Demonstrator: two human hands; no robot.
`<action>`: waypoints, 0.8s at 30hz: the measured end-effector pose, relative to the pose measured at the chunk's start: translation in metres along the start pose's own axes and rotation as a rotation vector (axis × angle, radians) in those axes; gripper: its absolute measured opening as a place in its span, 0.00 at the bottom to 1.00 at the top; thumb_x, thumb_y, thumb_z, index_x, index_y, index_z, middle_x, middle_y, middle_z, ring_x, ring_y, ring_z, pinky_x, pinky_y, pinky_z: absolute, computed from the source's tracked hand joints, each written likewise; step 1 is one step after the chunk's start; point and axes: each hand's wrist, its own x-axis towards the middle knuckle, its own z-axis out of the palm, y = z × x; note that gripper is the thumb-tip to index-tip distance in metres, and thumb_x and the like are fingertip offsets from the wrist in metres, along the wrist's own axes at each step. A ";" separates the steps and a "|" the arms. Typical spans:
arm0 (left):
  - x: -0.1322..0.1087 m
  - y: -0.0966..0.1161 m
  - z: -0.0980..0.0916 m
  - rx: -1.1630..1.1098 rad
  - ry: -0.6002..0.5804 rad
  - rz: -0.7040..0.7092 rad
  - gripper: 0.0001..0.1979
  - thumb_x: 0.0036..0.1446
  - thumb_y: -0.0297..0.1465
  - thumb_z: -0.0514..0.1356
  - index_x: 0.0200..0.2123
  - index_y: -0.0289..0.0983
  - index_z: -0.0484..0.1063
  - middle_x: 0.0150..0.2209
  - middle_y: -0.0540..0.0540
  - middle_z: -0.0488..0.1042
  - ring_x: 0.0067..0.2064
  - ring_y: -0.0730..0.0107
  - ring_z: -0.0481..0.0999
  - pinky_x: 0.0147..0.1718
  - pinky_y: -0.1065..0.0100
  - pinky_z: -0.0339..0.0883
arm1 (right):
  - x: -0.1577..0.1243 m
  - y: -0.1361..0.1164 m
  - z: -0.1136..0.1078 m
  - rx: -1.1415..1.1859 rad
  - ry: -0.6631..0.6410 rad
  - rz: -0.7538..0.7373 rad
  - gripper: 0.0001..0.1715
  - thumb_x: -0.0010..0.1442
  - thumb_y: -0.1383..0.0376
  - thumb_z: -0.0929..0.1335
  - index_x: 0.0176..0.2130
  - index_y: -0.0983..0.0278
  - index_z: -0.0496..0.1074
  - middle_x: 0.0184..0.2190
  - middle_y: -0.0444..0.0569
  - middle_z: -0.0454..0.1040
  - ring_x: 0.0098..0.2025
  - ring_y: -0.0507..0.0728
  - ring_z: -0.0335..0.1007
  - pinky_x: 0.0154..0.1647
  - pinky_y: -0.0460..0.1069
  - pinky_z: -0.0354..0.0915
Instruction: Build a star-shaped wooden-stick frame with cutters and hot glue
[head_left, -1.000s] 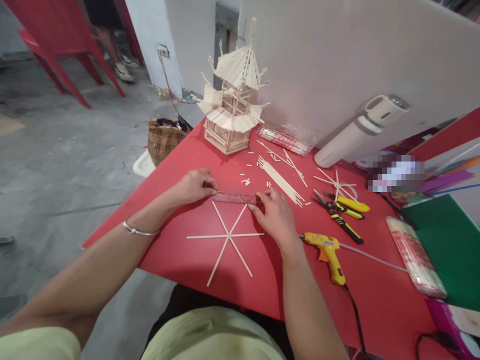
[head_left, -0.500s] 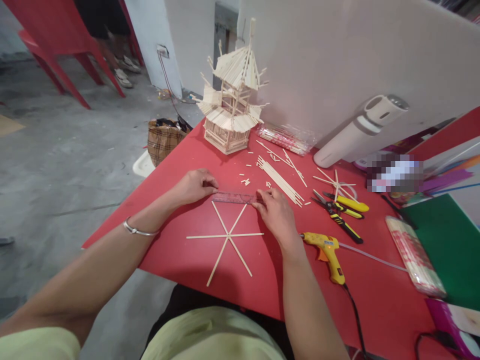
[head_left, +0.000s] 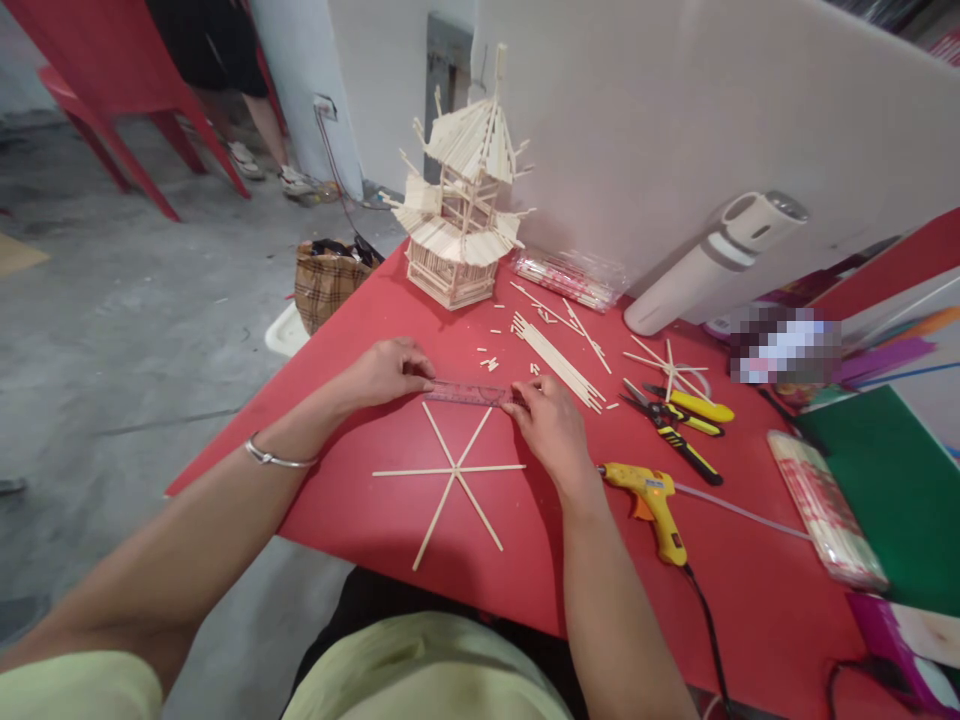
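A clear ruler (head_left: 471, 394) lies flat on the red table (head_left: 360, 520), across the two far tips of a six-armed star of thin wooden sticks (head_left: 453, 471). My left hand (head_left: 386, 370) pinches the ruler's left end, and my right hand (head_left: 551, 428) presses down on its right end. A loose bundle of long sticks (head_left: 559, 362) lies just beyond my right hand.
A stick-built pagoda model (head_left: 463, 215) stands at the table's far edge. A yellow glue gun (head_left: 652, 497), yellow-handled cutters (head_left: 675, 420), a smaller stick star (head_left: 670, 366), packs of sticks (head_left: 825, 508), a white cylinder (head_left: 712, 265) and a green sheet (head_left: 896, 490) lie to the right. A person walks on the floor behind.
Both hands and the ruler stay in place. The person in the background has walked to the right.
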 end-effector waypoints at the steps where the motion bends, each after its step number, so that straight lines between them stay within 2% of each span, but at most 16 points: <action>1: 0.000 0.000 0.000 0.001 -0.001 -0.001 0.09 0.51 0.38 0.67 0.32 0.38 0.82 0.36 0.45 0.78 0.35 0.66 0.76 0.37 0.67 0.70 | 0.000 0.000 0.000 0.000 0.003 -0.001 0.18 0.69 0.57 0.67 0.55 0.59 0.75 0.49 0.54 0.71 0.51 0.62 0.67 0.46 0.52 0.64; 24: -0.002 0.003 0.001 0.007 0.001 0.002 0.08 0.52 0.35 0.64 0.31 0.37 0.82 0.36 0.45 0.78 0.34 0.68 0.76 0.38 0.67 0.69 | -0.003 -0.004 -0.004 -0.004 0.010 -0.004 0.18 0.70 0.57 0.66 0.55 0.60 0.75 0.51 0.55 0.71 0.51 0.62 0.67 0.45 0.52 0.64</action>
